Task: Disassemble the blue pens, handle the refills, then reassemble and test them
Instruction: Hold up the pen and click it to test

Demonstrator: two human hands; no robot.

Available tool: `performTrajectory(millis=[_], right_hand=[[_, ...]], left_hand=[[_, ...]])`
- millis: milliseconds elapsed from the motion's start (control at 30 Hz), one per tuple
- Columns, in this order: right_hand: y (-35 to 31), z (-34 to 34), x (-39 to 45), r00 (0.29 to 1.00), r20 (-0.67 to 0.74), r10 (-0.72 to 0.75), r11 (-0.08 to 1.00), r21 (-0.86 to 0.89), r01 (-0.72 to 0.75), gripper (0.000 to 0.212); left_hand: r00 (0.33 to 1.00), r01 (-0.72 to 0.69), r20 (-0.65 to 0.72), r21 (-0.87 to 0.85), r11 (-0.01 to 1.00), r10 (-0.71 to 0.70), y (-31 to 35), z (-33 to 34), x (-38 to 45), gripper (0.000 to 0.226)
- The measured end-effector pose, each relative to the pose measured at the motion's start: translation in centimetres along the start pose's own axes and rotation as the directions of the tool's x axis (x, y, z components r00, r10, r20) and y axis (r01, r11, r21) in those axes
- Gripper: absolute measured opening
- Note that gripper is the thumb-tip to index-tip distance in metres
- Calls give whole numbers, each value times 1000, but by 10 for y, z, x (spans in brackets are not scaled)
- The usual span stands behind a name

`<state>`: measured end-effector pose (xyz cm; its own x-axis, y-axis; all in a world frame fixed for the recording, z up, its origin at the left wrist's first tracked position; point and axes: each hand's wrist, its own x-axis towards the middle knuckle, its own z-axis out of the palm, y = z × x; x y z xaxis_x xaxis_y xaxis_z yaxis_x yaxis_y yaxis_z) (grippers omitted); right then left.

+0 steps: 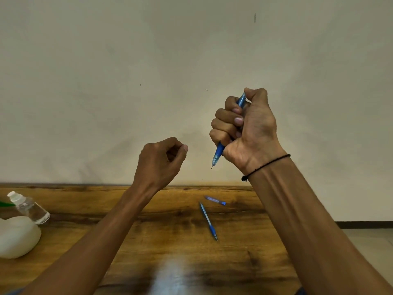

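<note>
The person has both forearms raised off the wooden table [148, 241], in front of a bare pale wall [191, 50]. The right hand [244, 128] is wrapped in a full fist round a blue pen [219, 151], all four fingers curled across the barrel and the thumb pressed down on its top end. That looks like the grip for working the click button, so I would judge this to be the testing step on an assembled pen rather than writing. The pen's long axis runs steeply, close to upright but leaning: the button end is up and to the right under the thumb, the tip points down and a little left, toward the table but well above it. A fine metal point shows at the tip, so the refill seems to be out.

The left hand [163, 158] hangs in the air to the left of the pen, apart from it. Its fingers are loosely curled with the thumb near the forefinger, and I can see nothing held in it; whether something tiny is pinched there I cannot tell.

On the table below lie a second blue pen [208, 221], its tip toward the near edge, and just beyond it a shorter blue pen part [215, 200], lying crosswise, near but not touching. Those seem set aside within easy reach. At the far left sit a small clear bottle [29, 207] on its side and a white rounded object [17, 237].
</note>
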<state>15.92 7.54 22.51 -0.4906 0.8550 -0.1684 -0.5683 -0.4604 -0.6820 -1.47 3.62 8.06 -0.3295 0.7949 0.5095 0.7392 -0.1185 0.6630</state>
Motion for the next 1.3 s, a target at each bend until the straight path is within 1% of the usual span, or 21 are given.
performTrajectory(millis=[500,800,967,1033,1133,1200,1300], right_hand=[[2,-9,3,1000,17,17,1000,-5,-17,56],[2,-13,9,1000,-10,-3,1000,9,3,55],[4,-17,13,1000,-4,14,1000,11,-14,56],[7,-20,16,1000,-5,17,1000,16,-17,52],[13,-28,24,1000,-25,6,999,-48,-7,32],[21,-34,29,997,-73,2,990,-142,-12,21],[37,-45,41,980,-195,-36,969,-247,-13,17]], left_hand=[[1000,-9,16,9,1000,9,-2,8,-4,18],[1000,-8,12,14,1000,8,-5,13,-3,16],[1000,-6,12,1,1000,6,-5,13,-3,17],[1000,1,16,-7,1000,-1,-5,13,-3,19],[1000,9,22,-29,1000,-9,-3,11,-4,25],[1000,10,30,-34,999,-9,-3,11,-5,23],[999,19,44,-23,1000,-18,-3,14,-6,15]])
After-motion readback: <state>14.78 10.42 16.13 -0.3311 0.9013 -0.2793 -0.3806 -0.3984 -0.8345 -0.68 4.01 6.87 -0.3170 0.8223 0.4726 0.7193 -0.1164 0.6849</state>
